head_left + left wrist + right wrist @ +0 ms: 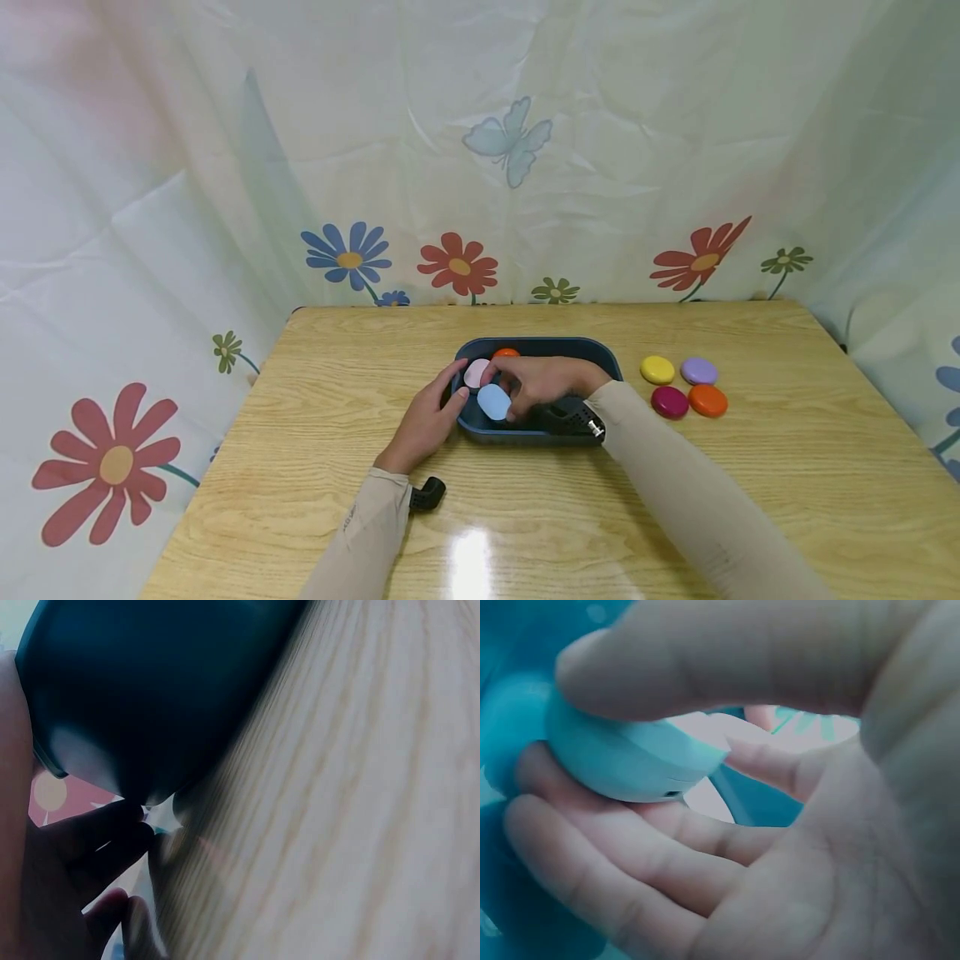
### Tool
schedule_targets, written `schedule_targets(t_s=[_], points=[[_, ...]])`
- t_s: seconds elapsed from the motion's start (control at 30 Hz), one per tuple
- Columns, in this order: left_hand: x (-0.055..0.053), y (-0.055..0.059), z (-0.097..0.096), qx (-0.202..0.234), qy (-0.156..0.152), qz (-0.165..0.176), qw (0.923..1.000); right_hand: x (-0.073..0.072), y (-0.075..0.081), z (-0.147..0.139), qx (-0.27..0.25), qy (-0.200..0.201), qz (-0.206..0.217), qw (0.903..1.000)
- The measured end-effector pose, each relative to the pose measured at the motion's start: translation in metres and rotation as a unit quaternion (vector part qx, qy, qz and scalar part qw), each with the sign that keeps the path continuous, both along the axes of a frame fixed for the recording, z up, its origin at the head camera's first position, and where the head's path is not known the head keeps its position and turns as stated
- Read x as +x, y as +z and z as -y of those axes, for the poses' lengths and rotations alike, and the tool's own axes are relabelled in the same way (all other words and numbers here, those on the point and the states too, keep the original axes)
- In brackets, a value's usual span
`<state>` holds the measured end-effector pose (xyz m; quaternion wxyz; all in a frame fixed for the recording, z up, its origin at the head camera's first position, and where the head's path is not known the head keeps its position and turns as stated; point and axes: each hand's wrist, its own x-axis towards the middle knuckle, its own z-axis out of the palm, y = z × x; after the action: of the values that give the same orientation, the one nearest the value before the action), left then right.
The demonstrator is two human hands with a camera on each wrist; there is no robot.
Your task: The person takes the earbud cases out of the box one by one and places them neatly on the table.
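Note:
A dark blue oblong bin stands on the table. My right hand is inside it, pinching a light blue rounded disc between thumb and fingers. Seen in the right wrist view, this disc has a domed side and a small dark notch. Behind it in the bin lie a pale pink disc and an orange disc, both partly hidden. My left hand holds the bin's left end, thumb at the rim; in the left wrist view its other fingers lie by the bin's outer wall.
On the table right of the bin sit a yellow disc, a lilac disc, a magenta disc and an orange-red disc. A flower-printed curtain hangs behind the table.

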<state>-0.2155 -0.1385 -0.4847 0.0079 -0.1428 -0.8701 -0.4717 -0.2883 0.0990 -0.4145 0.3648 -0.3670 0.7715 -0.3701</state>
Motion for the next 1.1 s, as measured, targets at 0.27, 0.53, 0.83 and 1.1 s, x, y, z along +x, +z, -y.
schedule_targets(t_s=[0.27,0.53,0.83,1.1], points=[[0.002,-0.001,0.000,-0.002,-0.003,0.003,1.0000,-0.001,-0.001,-0.010,-0.063,-0.049,0.015,0.9967],[0.002,-0.002,0.000,-0.005,0.000,0.007,1.0000,0.002,-0.001,-0.020,-0.071,-0.083,-0.017,0.9939],[0.001,-0.001,-0.001,-0.007,0.003,0.004,1.0000,0.014,0.001,-0.030,-0.057,-0.150,-0.094,0.9825],[0.001,-0.002,0.000,-0.002,0.002,0.002,1.0000,0.029,0.005,-0.044,-0.099,-0.224,-0.117,0.9624]])
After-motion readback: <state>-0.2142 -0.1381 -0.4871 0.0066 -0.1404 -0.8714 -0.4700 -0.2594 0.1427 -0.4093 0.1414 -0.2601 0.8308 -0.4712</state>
